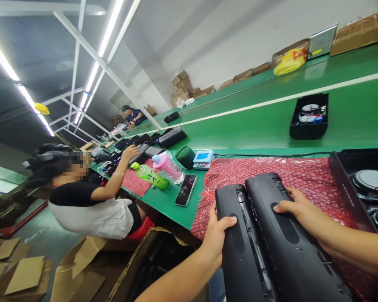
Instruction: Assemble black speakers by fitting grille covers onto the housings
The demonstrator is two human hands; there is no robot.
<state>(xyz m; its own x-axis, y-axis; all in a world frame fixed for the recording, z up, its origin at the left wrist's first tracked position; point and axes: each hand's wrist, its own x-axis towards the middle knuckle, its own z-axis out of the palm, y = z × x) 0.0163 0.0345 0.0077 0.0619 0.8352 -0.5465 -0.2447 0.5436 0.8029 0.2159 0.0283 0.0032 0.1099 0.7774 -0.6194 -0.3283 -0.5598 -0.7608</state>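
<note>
Two long black plastic speaker housings lie side by side before me, tilted toward my body. My left hand (pixel 219 235) grips the left housing (pixel 236 268), thumb on its upper face beside a dark oval patch. Around the right edge of the right housing (pixel 271 197) my right hand (pixel 297 207) is closed, its thumb pressing near a similar oval. Pink bubble wrap (pixel 229 172) spreads on the bench under and behind them. To the right stands an open black speaker shell (pixel 343 180) with round drivers and red wires; its far side is cut off by the frame.
A phone (pixel 186 191), a pink bottle (pixel 171 167), a green bottle (pixel 151 176) and a small blue-white device (pixel 203 159) stand left on the bench. Another open speaker (pixel 310 117) sits on the green belt (pixel 255 126). A co-worker (pixel 91 197) sits at left, beyond an open carton (pixel 135 260).
</note>
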